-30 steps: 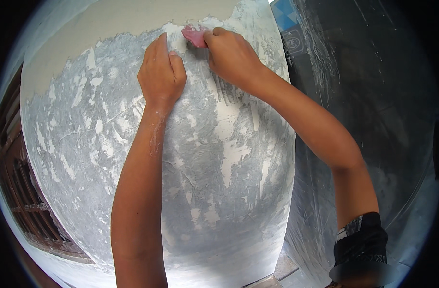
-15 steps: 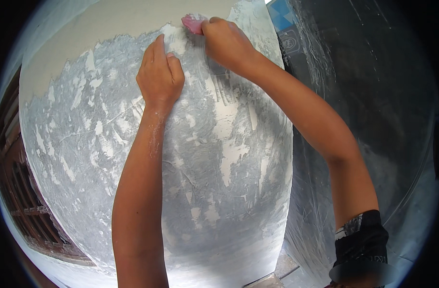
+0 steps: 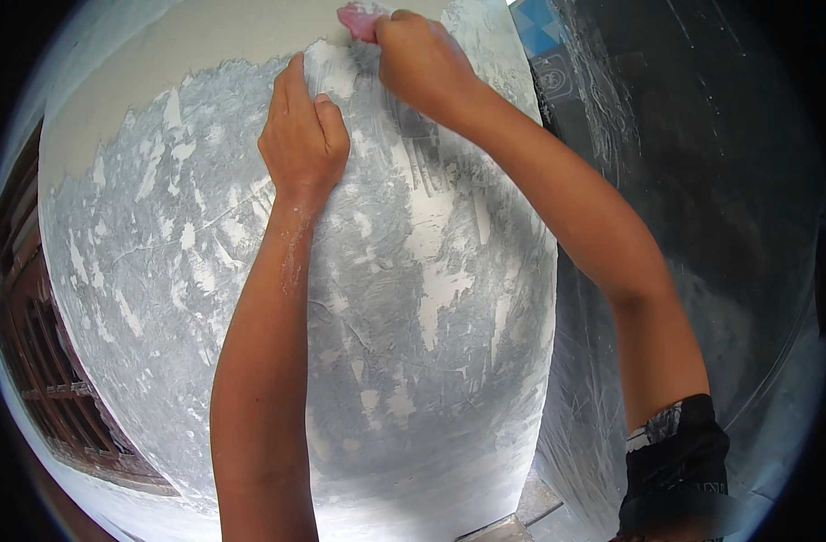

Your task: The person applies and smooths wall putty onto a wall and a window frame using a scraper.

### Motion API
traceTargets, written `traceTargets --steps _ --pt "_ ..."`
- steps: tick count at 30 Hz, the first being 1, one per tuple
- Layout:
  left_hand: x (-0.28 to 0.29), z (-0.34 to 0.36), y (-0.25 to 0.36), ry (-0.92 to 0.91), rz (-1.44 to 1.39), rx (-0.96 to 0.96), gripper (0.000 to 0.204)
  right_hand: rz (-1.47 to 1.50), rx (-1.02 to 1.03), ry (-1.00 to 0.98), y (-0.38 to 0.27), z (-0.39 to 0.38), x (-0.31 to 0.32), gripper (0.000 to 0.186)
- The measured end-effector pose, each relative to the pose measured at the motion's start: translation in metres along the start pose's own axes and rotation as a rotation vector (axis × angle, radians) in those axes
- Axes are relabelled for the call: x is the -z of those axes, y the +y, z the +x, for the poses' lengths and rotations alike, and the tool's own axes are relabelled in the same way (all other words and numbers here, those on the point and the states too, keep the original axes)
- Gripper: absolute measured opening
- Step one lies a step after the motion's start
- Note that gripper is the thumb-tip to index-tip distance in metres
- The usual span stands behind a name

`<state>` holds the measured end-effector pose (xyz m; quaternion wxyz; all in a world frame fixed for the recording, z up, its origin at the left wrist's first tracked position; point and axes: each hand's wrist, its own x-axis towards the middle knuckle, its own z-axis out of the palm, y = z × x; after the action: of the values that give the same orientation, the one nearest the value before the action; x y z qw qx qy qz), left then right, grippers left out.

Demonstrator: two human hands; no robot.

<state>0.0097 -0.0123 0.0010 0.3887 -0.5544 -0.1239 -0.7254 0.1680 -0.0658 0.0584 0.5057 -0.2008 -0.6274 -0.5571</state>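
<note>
My right hand [image 3: 426, 68] is closed round a pink scraper [image 3: 362, 20] smeared with white, held close to the upper part of the wall. Most of its grip is hidden by the fingers. Lower and to the left, my left hand [image 3: 302, 135] rests on the wall, fingers stretched upward and thumb apart, holding nothing. The wall [image 3: 250, 343] is grey with ragged white patches, and a smooth beige coat [image 3: 187, 50] covers its top with a jagged lower border.
Right of the wall's edge hangs dark, glossy plastic-like sheeting [image 3: 720, 226] with white streaks. A blue patterned panel [image 3: 534, 25] shows at the top. On the far left is a brown barred window or shutter [image 3: 60, 388]. Floor tiles [image 3: 535, 506] appear below.
My right hand and the scraper have moved slightly upward on the wall. The left hand stays at almost the same place, and the whole view has shifted a little.
</note>
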Motion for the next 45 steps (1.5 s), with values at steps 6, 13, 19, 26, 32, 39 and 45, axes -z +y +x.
traceTargets --steps 6,13,19,26,32,39,45 --pt "-0.001 -0.001 0.003 -0.021 -0.023 0.037 0.05 -0.15 0.062 -0.097 0.021 0.003 -0.006 0.024" --pt "0.001 -0.001 -0.001 0.007 0.007 0.016 0.05 -0.113 -0.031 -0.066 0.008 -0.007 0.004 0.02" --pt "-0.004 -0.001 -0.002 0.013 0.032 -0.017 0.05 -0.007 -0.411 -0.066 0.068 0.022 0.008 0.056" --pt "0.0 -0.002 -0.009 0.022 0.08 -0.066 0.049 -0.125 -0.049 -0.127 0.007 -0.022 0.002 0.028" --pt "-0.007 -0.002 -0.001 0.019 0.061 -0.063 0.048 0.112 -0.6 -0.004 0.067 0.027 0.007 0.059" --pt "0.001 -0.001 -0.009 0.014 0.08 -0.051 0.048 -0.085 0.099 -0.063 -0.004 -0.02 -0.002 0.026" --pt "-0.009 0.001 0.007 -0.001 0.036 -0.034 0.048 0.088 -0.367 -0.072 0.081 0.038 0.007 0.063"
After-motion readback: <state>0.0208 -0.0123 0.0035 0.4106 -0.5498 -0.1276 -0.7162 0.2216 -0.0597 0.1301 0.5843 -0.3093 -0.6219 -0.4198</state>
